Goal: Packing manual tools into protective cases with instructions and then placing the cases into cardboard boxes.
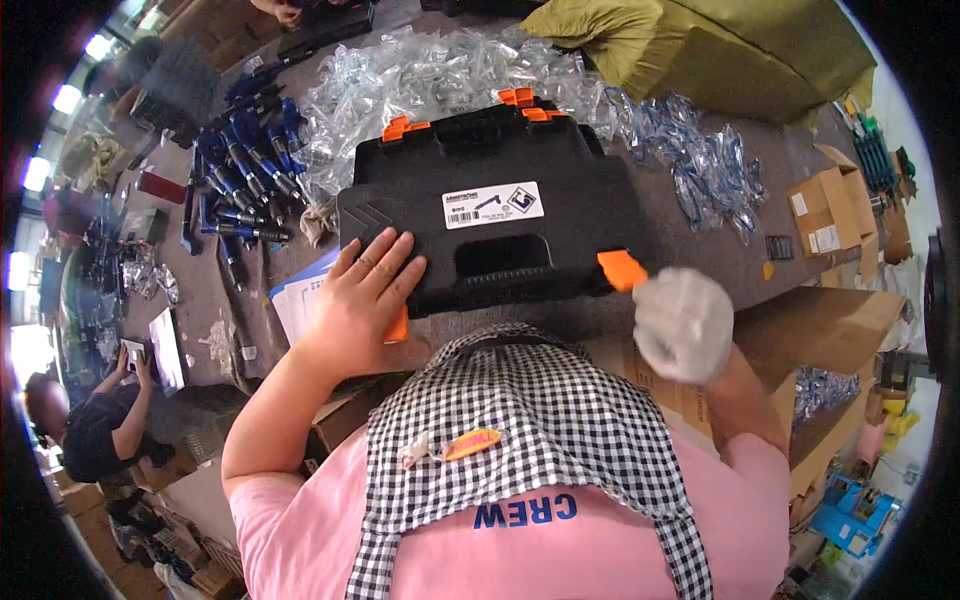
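A black plastic tool case (590, 215) with a white label (492, 205) lies flat on the table before me. My left hand (365, 290), bare, rests on its near left corner with the fingers spread. Beside that hand an orange latch (397, 327) shows partly, the rest hidden. My right hand (685, 325), in a pale glove, is curled at the near right corner against another orange latch (621, 269), which sticks out from the case; its fingertips are blurred. Behind, another black case (480, 130) with orange latches is partly covered by the front one.
Clear plastic bags (430, 75) heap behind the cases. Blue-and-black tools (245, 165) lie in a pile at left, near printed sheets (295, 305). Blue-tinted bags (710, 160) and a cardboard box (830, 215) are at right. Another person (105, 415) sits at far left.
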### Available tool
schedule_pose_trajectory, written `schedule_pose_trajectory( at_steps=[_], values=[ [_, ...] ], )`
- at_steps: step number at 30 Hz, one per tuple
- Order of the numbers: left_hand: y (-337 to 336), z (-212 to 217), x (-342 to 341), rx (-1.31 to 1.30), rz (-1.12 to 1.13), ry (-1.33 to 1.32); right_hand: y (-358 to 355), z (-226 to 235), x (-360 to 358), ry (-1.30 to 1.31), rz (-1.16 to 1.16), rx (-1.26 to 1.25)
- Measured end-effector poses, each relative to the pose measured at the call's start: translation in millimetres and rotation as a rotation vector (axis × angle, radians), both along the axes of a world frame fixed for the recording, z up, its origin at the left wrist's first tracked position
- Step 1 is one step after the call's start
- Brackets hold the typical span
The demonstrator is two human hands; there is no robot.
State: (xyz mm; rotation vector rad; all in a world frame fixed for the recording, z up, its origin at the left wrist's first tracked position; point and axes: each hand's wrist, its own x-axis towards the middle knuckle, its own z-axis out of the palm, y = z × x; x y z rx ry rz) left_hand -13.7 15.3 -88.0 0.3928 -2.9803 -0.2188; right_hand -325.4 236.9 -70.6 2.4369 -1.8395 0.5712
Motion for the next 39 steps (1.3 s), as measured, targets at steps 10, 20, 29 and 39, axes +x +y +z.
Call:
schedule_pose_trajectory(
  at_steps=[10, 20, 29, 39],
  values=[
    [-25.3, -26.2, 6.3, 0.111, 0.023, 0.374, -83.5, -9.1, 49.9, 0.328, -0.061, 0.173],
    [-37.4, -25.7, 1.0, 0.25, 0.041, 0.532, -81.4, 12.5, 40.7, 0.248, 0.025, 0.084],
    [-9.1, -36.9, 14.5, -0.093, 0.01, 0.229, -64.1, 8.2, 28.8, 0.013, 0.296, 0.504],
    [-17.2, -33.4, 12.4, -0.157, -0.059, 0.294, -119.5, -61.2, 78.1, 0.469, -0.11, -0.21]
  ],
)
